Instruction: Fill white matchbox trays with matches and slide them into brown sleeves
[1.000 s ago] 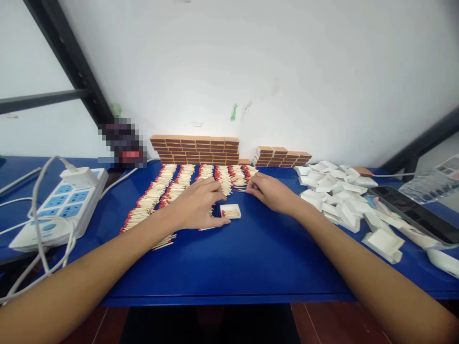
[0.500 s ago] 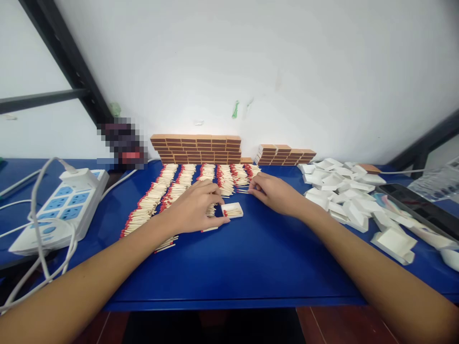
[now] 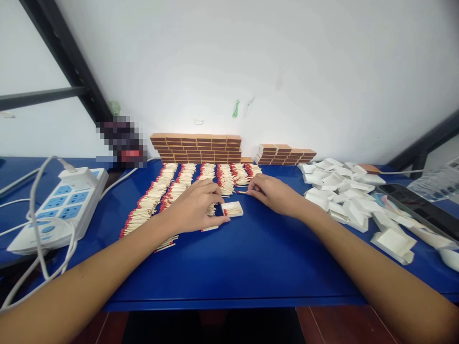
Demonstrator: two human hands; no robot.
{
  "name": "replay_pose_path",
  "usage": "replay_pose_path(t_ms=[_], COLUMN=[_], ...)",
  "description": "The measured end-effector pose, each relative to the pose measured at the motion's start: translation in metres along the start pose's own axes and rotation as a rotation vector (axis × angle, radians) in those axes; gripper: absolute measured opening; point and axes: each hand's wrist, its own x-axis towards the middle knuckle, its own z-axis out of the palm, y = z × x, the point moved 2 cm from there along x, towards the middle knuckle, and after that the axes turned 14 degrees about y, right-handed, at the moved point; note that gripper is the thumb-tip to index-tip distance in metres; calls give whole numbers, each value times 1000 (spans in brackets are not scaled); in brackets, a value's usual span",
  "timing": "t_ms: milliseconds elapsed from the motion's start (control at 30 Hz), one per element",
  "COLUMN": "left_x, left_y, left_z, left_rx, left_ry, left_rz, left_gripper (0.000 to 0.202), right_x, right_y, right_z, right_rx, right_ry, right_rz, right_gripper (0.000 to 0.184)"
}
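My left hand (image 3: 195, 206) curls over the near rows of matches, its thumb and fingers closed around the left end of a small white matchbox tray (image 3: 238, 210). Some matches with red heads lie in the tray. To the right and slightly farther back, my right hand (image 3: 268, 192) pinches a match (image 3: 241, 192) at the fingertips, its red head pointing left. Just beyond the hands, several rows of red-headed matches (image 3: 225, 181) run across the blue table, partly covered by my left hand and forearm.
Stacked brown matchboxes (image 3: 196, 149) stand along the wall, with a smaller stack (image 3: 285, 154) to their right. Loose white trays (image 3: 339, 191) are heaped on the right beside a dark phone (image 3: 419, 208). A white power strip (image 3: 68, 205) with cables lies at the left.
My right hand has shifted slightly left. Before, a couple of matches showed at its fingertips; now one is clearly seen. My left hand and the tray have stayed nearly in place.
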Motion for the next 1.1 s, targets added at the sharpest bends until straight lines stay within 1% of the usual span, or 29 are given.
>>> replay_pose_path(t_ms=[67,167,267,367,467,567,633,733,800,900,1033,1100], left_x=[0,0,0,0,0,-1,-1,-1,-1,0,-1,-1], left_y=[0,-1,-1,0,1,0,0,0,0,0,-1,-1], left_z=[0,0,1,1,1,1,2,2,2,2,3,3], left_rx=[3,20,20,14,26,34,34,36,39,38,39,37], left_ry=[24,39,26,21,28,24,18,17,19,17,19,24], left_rz=[-20,-59,-66,-65,-63,-59,-56,-53,-54,-55,-51,-48], left_gripper=[32,32,33,31,32,32,32,33,32,32,33,34], right_x=[-1,-3,-7,-9,-7,-2,1,2,2,2,2,2], right_y=[-5,-21,-39,-48,-43,-26,-13,1,4,2,-1,0], right_z=[-6,-12,-8,-1,-2,-7,-6,1,7,10,10,11], right_rx=[25,92,146,186,216,170,111,43,19,7,29,38], right_ry=[32,53,16,-17,28,150,191,155,124,104,114,123], right_rz=[-16,-58,-120,-166,-150,-86,-70,-76,-61,-42,-60,-69], right_gripper=[13,15,16,14,17,16,14,16,16,14,14,18])
